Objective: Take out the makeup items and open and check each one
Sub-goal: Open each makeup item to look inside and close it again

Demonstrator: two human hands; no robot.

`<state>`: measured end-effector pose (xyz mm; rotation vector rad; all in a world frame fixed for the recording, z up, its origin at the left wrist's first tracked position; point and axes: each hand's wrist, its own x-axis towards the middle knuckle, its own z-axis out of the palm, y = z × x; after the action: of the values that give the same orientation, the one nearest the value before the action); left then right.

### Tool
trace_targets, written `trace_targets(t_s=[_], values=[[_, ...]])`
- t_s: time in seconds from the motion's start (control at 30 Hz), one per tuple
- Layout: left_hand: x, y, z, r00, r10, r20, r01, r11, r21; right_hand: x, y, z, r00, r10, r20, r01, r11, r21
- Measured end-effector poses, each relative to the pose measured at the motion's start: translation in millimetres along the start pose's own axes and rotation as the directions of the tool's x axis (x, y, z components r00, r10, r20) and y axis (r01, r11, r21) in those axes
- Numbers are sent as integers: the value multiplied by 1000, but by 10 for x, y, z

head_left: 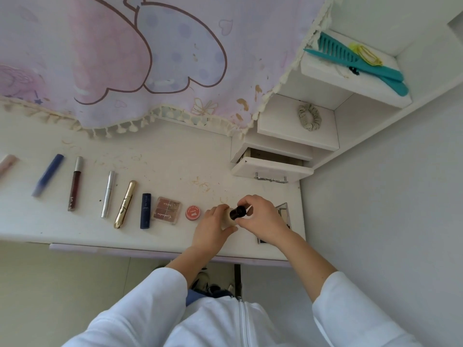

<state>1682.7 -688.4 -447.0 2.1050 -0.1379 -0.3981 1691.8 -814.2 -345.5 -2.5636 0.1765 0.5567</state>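
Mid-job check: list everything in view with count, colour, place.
pink tube: one, pale, far left of desk
blue tube: one, blue, desk row
lip gloss: one, dark red, silver cap, row
silver tube: one, silver, row
gold tube: one, gold, row
navy tube: one, navy, row
palette: one, brown shades, row
round tin: one, red-orange, row
bottle: one, cream, held over desk
cap: one, dark, bottle's top
case: one, clear-edged, desk's right end, partly hidden
drawer: one, white, open
scrunchie: one, grey-beige, lower shelf
combs: two, teal, top shelf
hair ties: count unclear, yellow, on combs
cloth: one, pink-lilac, hanging behind desk
left hand: holds bottle
right hand: grips cap
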Motion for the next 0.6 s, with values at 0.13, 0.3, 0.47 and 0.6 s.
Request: trace_targets(t_s=[0.13, 0.3, 0.47, 0.6], values=[[-12, -29, -42, 999, -24, 32, 24, 1000, 8, -12, -87, 0, 999, -18, 30, 17, 1000, 10], [-112, -125, -225, 1000, -11, 17, 10, 998, 55, 37, -257, -77, 992, -90, 85, 88, 996, 24], [-377, -382, -469, 992, -20, -125, 28, 997, 65, 229, -637, 61, 991, -131, 32, 126, 984, 124], [-525, -554, -569, 981, -135, -136, 137, 991, 5, 453, -818, 435, 972, -152, 179, 164, 985, -54]])
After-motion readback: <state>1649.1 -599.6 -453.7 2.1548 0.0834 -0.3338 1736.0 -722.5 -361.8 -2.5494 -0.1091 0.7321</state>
